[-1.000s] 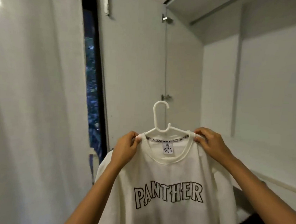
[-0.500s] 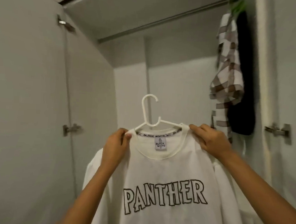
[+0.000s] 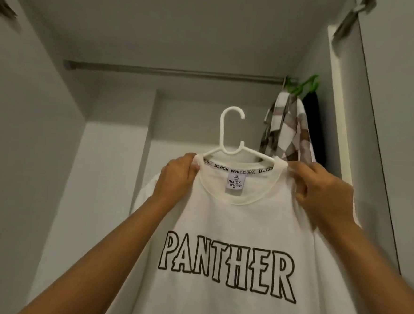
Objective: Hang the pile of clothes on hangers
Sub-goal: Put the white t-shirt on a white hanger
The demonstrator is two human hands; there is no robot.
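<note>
Now the white T-shirt (image 3: 233,227) on its white hanger (image 3: 222,133) is raised closer beneath the wardrobe rail (image 3: 172,71), which has come fully into view. The left hand (image 3: 177,177) and right hand (image 3: 321,191) still pinch its shoulders beside the collar.

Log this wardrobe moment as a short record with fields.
shirt: white PANTHER T-shirt on white hanger
left hand: grips shirt shoulder beside collar
right hand: grips the other shoulder
hook: free, below the rail
rail's right end: checked garment, black garment, green hanger
</note>
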